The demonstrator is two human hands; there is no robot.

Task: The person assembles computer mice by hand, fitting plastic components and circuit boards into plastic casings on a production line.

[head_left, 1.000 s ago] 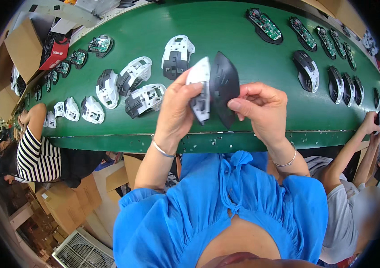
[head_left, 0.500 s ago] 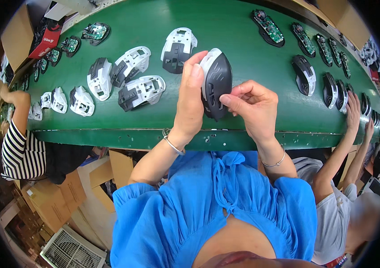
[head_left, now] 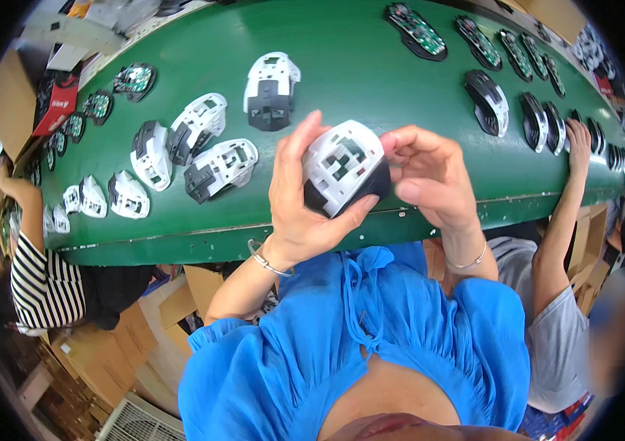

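Seen from the head camera, a green workbench (head_left: 349,73) curved across the background, with an open cardboard carton (head_left: 9,106) and a red box (head_left: 59,106) beyond its left end. One white-and-black mouse shell (head_left: 347,182) was held tilted above the workbench's near edge. Its upturned white part was a frame pierced by several squarish cut-outs, with green showing through some of them; black plastic covered its lower right side and showed again at its lower left corner. The left hand (head_left: 299,206) gripped this shell, the palm against its left side and the thumb along its lower edge. The right hand (head_left: 433,175) was half curled at the shell's right edge, its thumb standing clear; whether the fingertips gripped it could not be told. On the workbench's left half lay similar loose shells (head_left: 220,169). Green circuit boards (head_left: 417,33) on black bases lay toward the workbench's far right edge, and black-and-white mice (head_left: 487,101) rested on its right half, where a co-worker's hand (head_left: 579,145) reached in.
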